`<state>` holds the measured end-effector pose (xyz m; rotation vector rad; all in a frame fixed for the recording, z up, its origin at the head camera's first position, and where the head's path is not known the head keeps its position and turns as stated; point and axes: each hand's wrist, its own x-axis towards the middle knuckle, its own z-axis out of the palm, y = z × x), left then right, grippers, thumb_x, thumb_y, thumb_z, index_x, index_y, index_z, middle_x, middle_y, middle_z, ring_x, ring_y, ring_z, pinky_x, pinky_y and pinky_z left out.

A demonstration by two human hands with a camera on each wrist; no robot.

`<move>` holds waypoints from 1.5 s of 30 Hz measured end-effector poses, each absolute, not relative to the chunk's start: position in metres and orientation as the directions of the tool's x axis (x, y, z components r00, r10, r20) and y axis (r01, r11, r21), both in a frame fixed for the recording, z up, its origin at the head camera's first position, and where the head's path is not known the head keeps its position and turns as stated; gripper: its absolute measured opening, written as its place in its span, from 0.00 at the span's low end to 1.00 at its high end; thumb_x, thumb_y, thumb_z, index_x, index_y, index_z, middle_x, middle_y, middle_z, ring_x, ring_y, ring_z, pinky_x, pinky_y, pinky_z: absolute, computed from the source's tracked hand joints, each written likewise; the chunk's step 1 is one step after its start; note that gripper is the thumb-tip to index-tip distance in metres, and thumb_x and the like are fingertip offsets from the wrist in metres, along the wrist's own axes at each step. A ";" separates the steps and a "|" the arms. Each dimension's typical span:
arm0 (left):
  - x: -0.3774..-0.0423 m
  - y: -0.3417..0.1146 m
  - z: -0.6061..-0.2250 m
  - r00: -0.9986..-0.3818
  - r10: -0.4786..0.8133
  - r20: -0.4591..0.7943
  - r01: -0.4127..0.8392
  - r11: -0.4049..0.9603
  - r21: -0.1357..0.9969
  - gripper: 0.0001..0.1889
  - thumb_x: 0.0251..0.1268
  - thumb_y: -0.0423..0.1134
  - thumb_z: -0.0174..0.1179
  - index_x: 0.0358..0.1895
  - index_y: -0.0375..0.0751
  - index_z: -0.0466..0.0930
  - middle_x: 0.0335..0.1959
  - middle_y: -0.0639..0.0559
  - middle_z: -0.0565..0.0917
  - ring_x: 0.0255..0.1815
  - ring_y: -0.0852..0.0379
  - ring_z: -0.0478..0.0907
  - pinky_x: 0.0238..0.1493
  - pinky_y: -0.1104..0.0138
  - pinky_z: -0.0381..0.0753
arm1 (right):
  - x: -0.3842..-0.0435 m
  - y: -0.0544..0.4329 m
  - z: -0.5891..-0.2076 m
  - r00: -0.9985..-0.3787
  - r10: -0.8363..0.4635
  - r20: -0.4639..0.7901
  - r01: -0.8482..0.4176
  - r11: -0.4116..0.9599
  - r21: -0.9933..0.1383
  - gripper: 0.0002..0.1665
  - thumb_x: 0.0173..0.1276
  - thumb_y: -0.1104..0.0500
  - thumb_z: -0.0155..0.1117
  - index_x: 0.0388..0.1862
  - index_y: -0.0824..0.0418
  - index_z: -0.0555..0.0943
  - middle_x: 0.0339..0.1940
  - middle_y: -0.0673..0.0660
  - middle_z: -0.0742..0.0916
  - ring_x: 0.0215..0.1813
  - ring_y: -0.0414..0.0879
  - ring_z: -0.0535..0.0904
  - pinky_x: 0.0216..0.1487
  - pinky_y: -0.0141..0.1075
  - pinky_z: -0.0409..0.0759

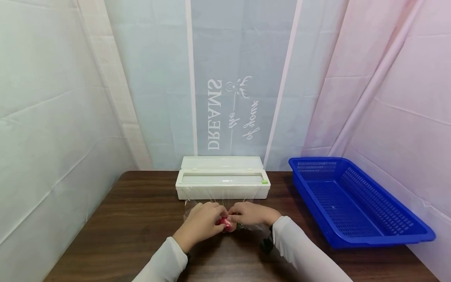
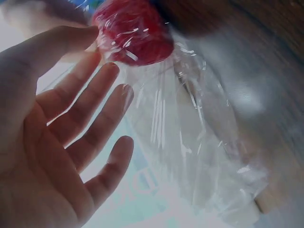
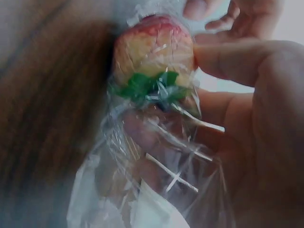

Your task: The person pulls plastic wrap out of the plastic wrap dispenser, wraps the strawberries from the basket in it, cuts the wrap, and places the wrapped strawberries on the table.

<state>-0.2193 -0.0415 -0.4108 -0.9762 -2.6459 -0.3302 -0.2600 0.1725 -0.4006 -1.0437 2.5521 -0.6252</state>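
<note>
A red-and-yellow fruit with green leaves (image 3: pixel 154 59) is wrapped in clear plastic film (image 2: pixel 175 123), low over the wooden table. My left hand (image 1: pixel 202 221) is at its left side, thumb and index fingertips right at the red end, the other fingers spread loosely. From the right, my right hand (image 1: pixel 253 213) holds the fruit, a finger against its side and others bent under the leafy end behind the film. Crumpled film trails past the leaves. Behind the hands stands a white film dispenser box (image 1: pixel 222 192), lid raised, with film stretching from it toward the fruit.
A blue plastic basket (image 1: pixel 317 207) stands on the right of the brown wooden table (image 1: pixel 134 227). On the dispenser's front edge sits a small green slider (image 1: pixel 264 181). Pale cloth walls (image 1: pixel 243 58) close off the back and both sides.
</note>
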 end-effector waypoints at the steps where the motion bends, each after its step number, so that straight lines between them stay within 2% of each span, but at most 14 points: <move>1: -0.220 -0.040 -0.412 -0.725 0.586 0.362 0.658 0.744 0.114 0.11 0.58 0.51 0.73 0.41 0.54 0.86 0.36 0.63 0.84 0.38 0.62 0.80 0.35 0.65 0.77 | -0.262 0.173 -0.400 -0.684 -0.718 -0.126 -0.580 0.641 -0.502 0.14 0.78 0.51 0.56 0.48 0.54 0.87 0.40 0.43 0.82 0.41 0.36 0.76 0.46 0.35 0.77; 7: -0.221 -0.037 -0.416 -0.746 0.546 0.383 0.631 0.762 0.143 0.14 0.52 0.54 0.76 0.36 0.54 0.84 0.29 0.65 0.80 0.31 0.65 0.76 0.27 0.68 0.72 | -0.266 0.175 -0.401 -0.695 -0.700 -0.164 -0.548 0.663 -0.509 0.15 0.77 0.47 0.57 0.51 0.51 0.85 0.42 0.41 0.84 0.44 0.36 0.78 0.48 0.36 0.78; 13: -0.227 -0.035 -0.417 -0.758 0.538 0.370 0.609 0.787 0.103 0.14 0.52 0.55 0.74 0.33 0.54 0.81 0.25 0.65 0.76 0.27 0.64 0.73 0.25 0.66 0.69 | -0.269 0.183 -0.409 -0.718 -0.686 -0.120 -0.491 0.621 -0.611 0.13 0.76 0.44 0.59 0.52 0.46 0.81 0.45 0.39 0.85 0.46 0.36 0.79 0.48 0.36 0.78; 18: -0.235 -0.032 -0.414 -0.776 0.530 0.341 0.602 0.784 0.152 0.12 0.53 0.55 0.70 0.33 0.54 0.82 0.26 0.65 0.77 0.27 0.64 0.74 0.26 0.66 0.70 | -0.270 0.190 -0.411 -0.703 -0.710 -0.042 -0.530 0.562 -0.635 0.13 0.76 0.46 0.60 0.53 0.48 0.81 0.45 0.40 0.86 0.47 0.36 0.80 0.49 0.35 0.79; 22: -0.242 -0.031 -0.412 -0.806 0.514 0.293 0.577 0.791 0.202 0.13 0.53 0.56 0.69 0.36 0.54 0.85 0.27 0.66 0.80 0.28 0.64 0.74 0.28 0.63 0.71 | -0.270 0.194 -0.405 -0.690 -0.724 0.019 -0.584 0.541 -0.605 0.10 0.74 0.54 0.64 0.51 0.53 0.82 0.43 0.44 0.87 0.45 0.37 0.81 0.47 0.36 0.81; 28: -0.251 -0.032 -0.411 -0.839 0.493 0.230 0.539 0.811 0.228 0.12 0.55 0.53 0.68 0.39 0.54 0.87 0.29 0.63 0.83 0.30 0.61 0.77 0.29 0.61 0.75 | -0.268 0.198 -0.403 -0.694 -0.715 0.085 -0.651 0.571 -0.500 0.11 0.68 0.67 0.66 0.48 0.58 0.83 0.44 0.50 0.88 0.47 0.42 0.83 0.48 0.38 0.82; 31: -0.253 -0.033 -0.411 -0.847 0.491 0.205 0.529 0.818 0.226 0.12 0.56 0.53 0.66 0.40 0.54 0.88 0.29 0.63 0.83 0.31 0.61 0.78 0.29 0.60 0.75 | -0.261 0.194 -0.406 -0.682 -0.695 0.227 -0.721 0.586 -0.371 0.11 0.65 0.69 0.67 0.45 0.59 0.83 0.43 0.50 0.87 0.47 0.44 0.83 0.47 0.40 0.82; 35: -0.257 -0.035 -0.411 -0.856 0.486 0.174 0.515 0.829 0.219 0.12 0.56 0.54 0.64 0.40 0.56 0.88 0.29 0.64 0.83 0.32 0.62 0.78 0.29 0.61 0.75 | -0.249 0.179 -0.412 -0.563 -0.696 0.446 -0.808 0.576 -0.121 0.13 0.59 0.65 0.72 0.42 0.57 0.84 0.40 0.49 0.85 0.46 0.45 0.81 0.48 0.43 0.80; 38: -0.261 -0.036 -0.411 -0.861 0.483 0.162 0.508 0.831 0.224 0.11 0.56 0.54 0.64 0.39 0.58 0.87 0.28 0.65 0.82 0.31 0.63 0.76 0.28 0.61 0.75 | -0.242 0.168 -0.418 -0.507 -0.702 0.501 -0.807 0.591 0.011 0.17 0.56 0.59 0.76 0.45 0.56 0.83 0.41 0.48 0.84 0.48 0.46 0.80 0.48 0.44 0.78; 41: -0.264 -0.036 -0.411 -0.863 0.480 0.159 0.506 0.830 0.236 0.09 0.57 0.53 0.63 0.38 0.58 0.87 0.26 0.65 0.80 0.29 0.63 0.74 0.27 0.62 0.74 | -0.239 0.162 -0.422 -0.528 -0.693 0.491 -0.773 0.631 0.059 0.23 0.54 0.55 0.80 0.47 0.57 0.82 0.42 0.49 0.83 0.47 0.46 0.80 0.49 0.43 0.79; 45: -0.267 -0.036 -0.414 -0.859 0.477 0.185 0.510 0.826 0.240 0.06 0.60 0.49 0.62 0.29 0.57 0.86 0.22 0.64 0.77 0.26 0.62 0.71 0.25 0.63 0.72 | -0.243 0.157 -0.424 -0.571 -0.681 0.459 -0.760 0.649 0.017 0.25 0.53 0.55 0.82 0.46 0.59 0.81 0.41 0.50 0.81 0.43 0.45 0.79 0.47 0.40 0.80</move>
